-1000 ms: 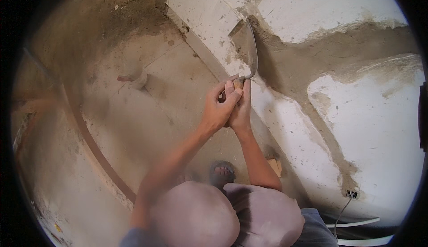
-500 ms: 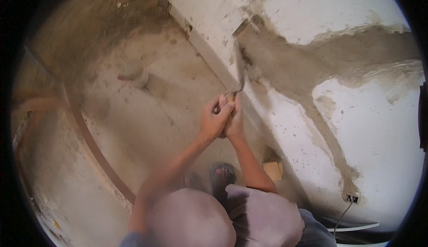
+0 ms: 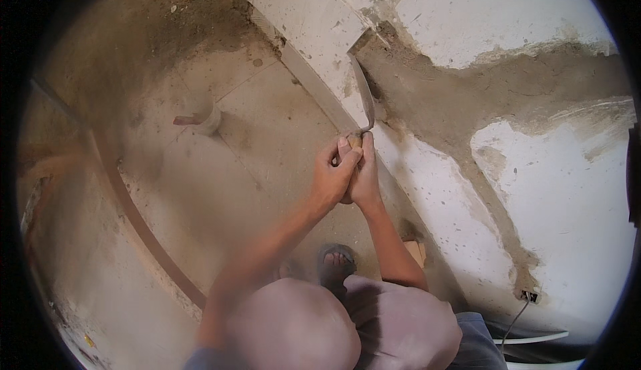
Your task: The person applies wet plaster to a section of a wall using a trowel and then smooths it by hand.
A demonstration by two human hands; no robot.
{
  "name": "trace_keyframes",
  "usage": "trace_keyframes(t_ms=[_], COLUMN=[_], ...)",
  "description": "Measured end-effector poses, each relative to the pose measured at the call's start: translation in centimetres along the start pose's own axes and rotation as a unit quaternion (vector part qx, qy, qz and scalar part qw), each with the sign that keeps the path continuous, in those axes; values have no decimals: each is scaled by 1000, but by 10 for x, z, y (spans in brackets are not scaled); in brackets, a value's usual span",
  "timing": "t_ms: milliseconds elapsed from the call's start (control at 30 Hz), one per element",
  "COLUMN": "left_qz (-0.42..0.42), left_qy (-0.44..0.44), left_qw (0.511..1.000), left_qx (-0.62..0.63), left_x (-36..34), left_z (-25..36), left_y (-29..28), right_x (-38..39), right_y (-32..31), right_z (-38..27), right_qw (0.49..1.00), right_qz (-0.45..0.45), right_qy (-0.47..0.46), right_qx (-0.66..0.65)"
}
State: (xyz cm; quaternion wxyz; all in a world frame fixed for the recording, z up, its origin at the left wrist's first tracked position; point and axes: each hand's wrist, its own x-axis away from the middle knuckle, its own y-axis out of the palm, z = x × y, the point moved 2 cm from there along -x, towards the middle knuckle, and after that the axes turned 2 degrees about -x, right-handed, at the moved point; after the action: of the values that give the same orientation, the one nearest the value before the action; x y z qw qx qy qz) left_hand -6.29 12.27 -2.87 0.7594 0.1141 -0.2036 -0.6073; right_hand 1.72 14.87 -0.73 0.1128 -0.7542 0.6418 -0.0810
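Note:
A trowel (image 3: 364, 96) with a wooden handle is gripped in both hands, low in front of the wall. My left hand (image 3: 332, 178) is closed around the handle from the left, its thumb along the top. Pressed against it on the other side, my right hand (image 3: 365, 180) also wraps the handle. The thin metal blade points up and away, seen nearly edge-on. Its far end is at the lower left edge of the grey-brown mortar patch (image 3: 427, 86) on the white wall (image 3: 561, 183); whether it touches the wall I cannot tell.
A pale round container (image 3: 212, 120) stands on the dusty floor (image 3: 267, 150) at left. A curved brown edge (image 3: 137, 213) runs down the left side. A tan block (image 3: 415, 252) lies by the wall's foot. Low on the wall is an electrical box (image 3: 529, 296) with a cable.
Both hands have shifted slightly right and the trowel has come with them. More of the blade's length is visible now, and both hands still grip the handle.

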Motion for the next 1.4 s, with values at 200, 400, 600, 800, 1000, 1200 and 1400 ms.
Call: trace_keyframes(t_ms=[200, 400, 600, 800, 1000, 1200, 1400], left_qz=[19, -37, -46, -36, -19, -56, -153], left_qy=[-128, -2, 9, 42, -106, -51, 45], left_qw=[991, 999, 999, 998, 994, 997, 987], left_qx=[11, 10, 3, 23, 29, -5, -4], left_x=[4, 18, 8, 10, -3, 41, 37], left_z=[-44, 50, 38, 53, -21, 3, 63], left_y=[-2, 18, 12, 20, 5, 9, 28], right_x=[14, 10, 8, 1, 6, 43, 30], right_y=[-7, -8, -4, -8, -11, -21, -47], right_z=[61, -44, -41, -40, 64, 10, -72], right_qw=[996, 994, 995, 997, 996, 985, 988], right_qz=[39, 9, 30, 20, -15, 0, 64], right_qy=[61, 8, 12, -16, 29, 37, -85], right_qx=[-44, -112, -95, -72, -77, -170, -115])
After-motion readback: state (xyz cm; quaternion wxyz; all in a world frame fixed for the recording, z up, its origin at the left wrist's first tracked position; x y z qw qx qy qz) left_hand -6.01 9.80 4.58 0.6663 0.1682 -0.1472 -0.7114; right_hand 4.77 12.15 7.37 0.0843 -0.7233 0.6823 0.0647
